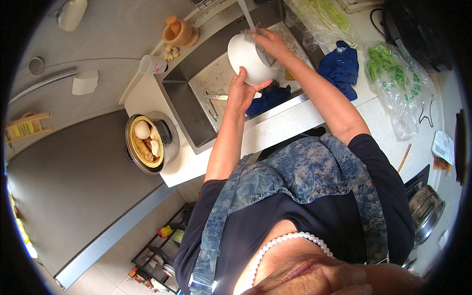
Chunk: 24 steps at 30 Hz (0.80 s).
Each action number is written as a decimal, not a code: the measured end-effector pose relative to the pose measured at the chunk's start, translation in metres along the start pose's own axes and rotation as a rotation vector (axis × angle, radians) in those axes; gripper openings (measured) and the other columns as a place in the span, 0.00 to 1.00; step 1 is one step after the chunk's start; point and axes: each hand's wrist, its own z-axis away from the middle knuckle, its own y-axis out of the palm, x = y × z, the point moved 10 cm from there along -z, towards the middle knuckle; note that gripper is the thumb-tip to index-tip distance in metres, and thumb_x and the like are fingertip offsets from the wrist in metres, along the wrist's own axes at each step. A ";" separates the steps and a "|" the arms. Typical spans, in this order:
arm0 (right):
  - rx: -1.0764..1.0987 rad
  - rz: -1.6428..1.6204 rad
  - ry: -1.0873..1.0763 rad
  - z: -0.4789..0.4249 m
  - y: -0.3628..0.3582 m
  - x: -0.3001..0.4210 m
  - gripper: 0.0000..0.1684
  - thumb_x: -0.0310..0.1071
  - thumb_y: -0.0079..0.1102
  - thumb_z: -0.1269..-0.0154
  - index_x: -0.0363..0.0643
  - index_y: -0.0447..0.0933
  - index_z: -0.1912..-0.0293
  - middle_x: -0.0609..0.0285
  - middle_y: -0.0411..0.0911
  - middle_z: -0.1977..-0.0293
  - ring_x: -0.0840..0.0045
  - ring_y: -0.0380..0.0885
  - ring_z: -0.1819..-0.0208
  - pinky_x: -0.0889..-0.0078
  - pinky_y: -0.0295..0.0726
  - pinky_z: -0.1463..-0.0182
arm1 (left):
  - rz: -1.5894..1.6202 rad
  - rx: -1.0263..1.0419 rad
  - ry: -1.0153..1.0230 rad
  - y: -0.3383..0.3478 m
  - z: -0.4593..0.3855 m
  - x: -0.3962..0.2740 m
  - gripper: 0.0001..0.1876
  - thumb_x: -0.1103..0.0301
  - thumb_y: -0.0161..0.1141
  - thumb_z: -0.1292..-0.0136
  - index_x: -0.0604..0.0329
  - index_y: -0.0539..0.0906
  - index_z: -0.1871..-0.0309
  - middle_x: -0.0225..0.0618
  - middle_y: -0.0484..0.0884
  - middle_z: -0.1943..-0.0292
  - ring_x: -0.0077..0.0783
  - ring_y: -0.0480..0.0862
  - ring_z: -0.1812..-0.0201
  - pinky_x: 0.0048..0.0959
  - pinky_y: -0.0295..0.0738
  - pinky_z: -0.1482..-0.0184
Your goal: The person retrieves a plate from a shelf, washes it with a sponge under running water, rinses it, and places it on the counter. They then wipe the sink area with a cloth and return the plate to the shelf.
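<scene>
My left hand [243, 90] grips a white bowl [245, 61] by its lower side, thumb on the outer wall. The bowl is tilted over the steel sink [177, 107]. At its upper right, my right hand [271, 44] touches the rim with a greyish scrubber or cloth, hard to make out. Water from the faucet [246, 13] runs down at that spot. Below the bowl, a dark blue cloth [271, 99] lies at the sink's near side, and a metal utensil [217, 97] lies on the sink bottom.
Left of the sink stand a pot with a food-filled basket [162, 155] and a white cup [150, 65]. A wooden mortar with pestle [177, 33] sits behind. On the right are a crumpled blue cloth [339, 70], bagged greens [391, 68] and a black appliance [416, 33].
</scene>
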 end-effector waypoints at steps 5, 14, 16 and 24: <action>0.169 0.630 -0.772 0.080 0.071 0.084 0.12 0.37 0.57 0.49 0.51 0.79 0.62 0.67 0.70 0.48 0.69 0.61 0.40 0.60 0.53 0.34 | -0.196 -0.077 0.027 -0.023 -0.003 -0.004 0.21 0.60 0.45 0.34 0.57 0.60 0.41 0.42 0.64 0.42 0.46 0.70 0.44 0.55 0.72 0.51; 0.044 0.277 0.058 -0.026 0.006 -0.006 0.29 0.51 0.51 0.47 0.43 0.72 0.49 0.50 0.69 0.48 0.58 0.69 0.47 0.63 0.65 0.43 | -0.388 -0.049 -0.021 -0.010 0.004 0.011 0.23 0.54 0.47 0.35 0.58 0.61 0.43 0.40 0.71 0.49 0.40 0.75 0.51 0.44 0.78 0.57; 0.051 0.064 0.219 -0.028 -0.001 -0.026 0.35 0.56 0.49 0.47 0.39 0.70 0.48 0.46 0.68 0.48 0.55 0.70 0.49 0.63 0.67 0.44 | -0.391 -0.054 -0.023 -0.011 0.004 0.013 0.23 0.54 0.46 0.35 0.58 0.61 0.43 0.40 0.71 0.49 0.38 0.75 0.52 0.41 0.78 0.58; 0.096 0.720 -0.729 0.046 0.067 0.081 0.17 0.44 0.52 0.45 0.49 0.76 0.56 0.65 0.72 0.49 0.68 0.64 0.42 0.62 0.56 0.36 | -0.055 -0.043 -0.028 -0.005 -0.018 0.009 0.27 0.48 0.35 0.33 0.56 0.59 0.38 0.41 0.63 0.40 0.46 0.65 0.40 0.59 0.66 0.48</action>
